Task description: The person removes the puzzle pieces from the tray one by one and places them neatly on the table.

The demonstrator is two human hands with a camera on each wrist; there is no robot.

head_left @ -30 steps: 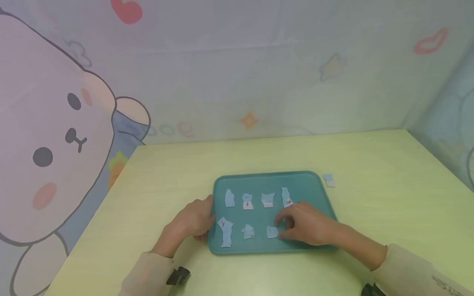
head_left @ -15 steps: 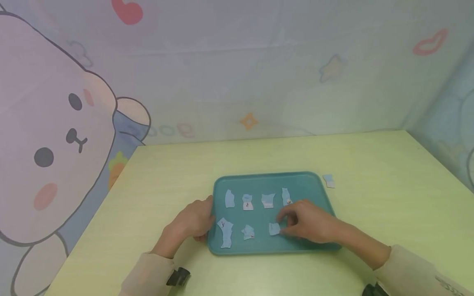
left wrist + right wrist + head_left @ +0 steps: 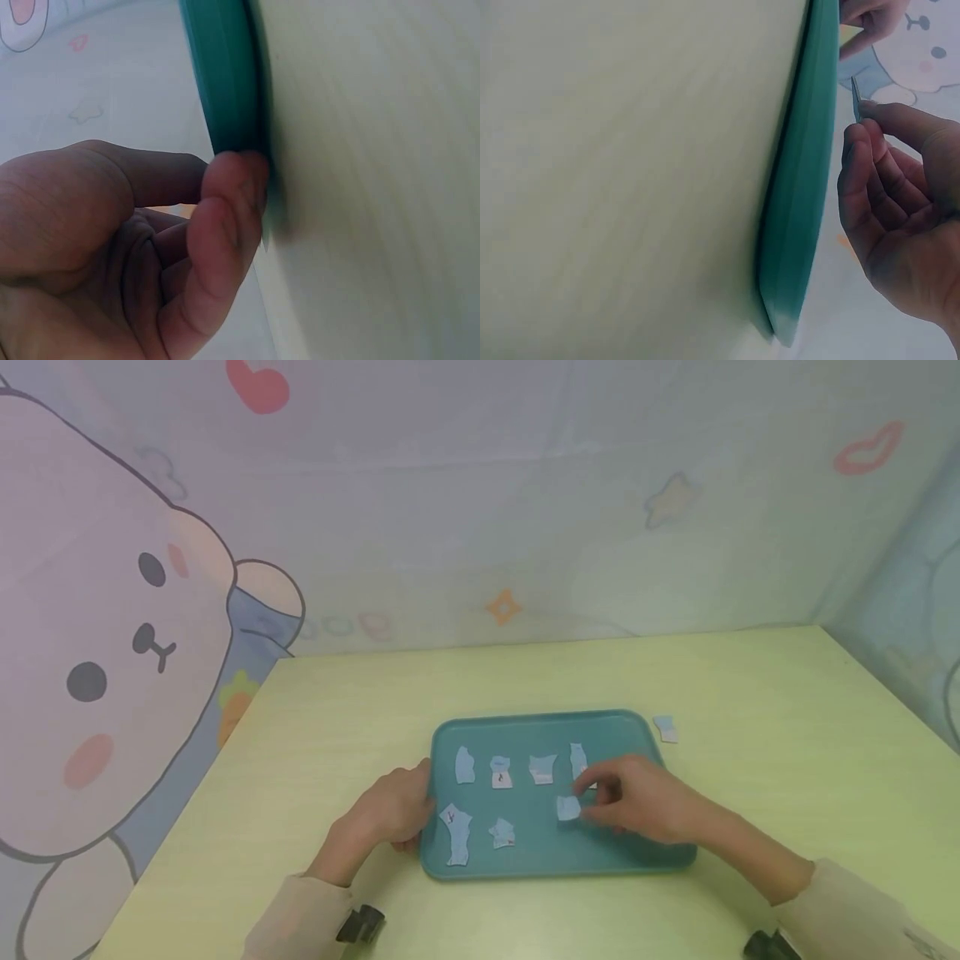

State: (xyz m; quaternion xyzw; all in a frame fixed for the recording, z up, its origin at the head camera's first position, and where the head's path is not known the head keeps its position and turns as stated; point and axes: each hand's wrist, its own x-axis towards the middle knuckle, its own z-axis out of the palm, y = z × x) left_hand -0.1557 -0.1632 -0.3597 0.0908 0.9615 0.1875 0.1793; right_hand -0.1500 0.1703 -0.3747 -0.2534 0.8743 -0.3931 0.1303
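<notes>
My right hand point(image 3: 637, 797) pinches a small light-blue puzzle piece point(image 3: 568, 808) between thumb and fingertips, lifted over the right part of the green tray point(image 3: 540, 860). In the right wrist view that puzzle piece point(image 3: 856, 97) is seen edge-on, thin and apart from the tray. My left hand point(image 3: 397, 803) grips the tray's left edge; in the left wrist view its curled fingers point(image 3: 214, 240) meet the tray's rim point(image 3: 229, 82). Several irregular light-blue pieces lie on the tray in two rows, among them a long piece point(image 3: 457, 835) and a small jagged piece point(image 3: 502, 832).
One more blue-and-white piece point(image 3: 665, 728) lies on the pale yellow table point(image 3: 360, 710), just beyond the tray's right edge. A back-row piece point(image 3: 577, 760) is partly covered by my right hand. Behind the table hangs a patterned cloth point(image 3: 465, 502).
My right hand has picked the puzzle piece up from the front row and moved it slightly right and away from me. My left hand stays at the tray's edge.
</notes>
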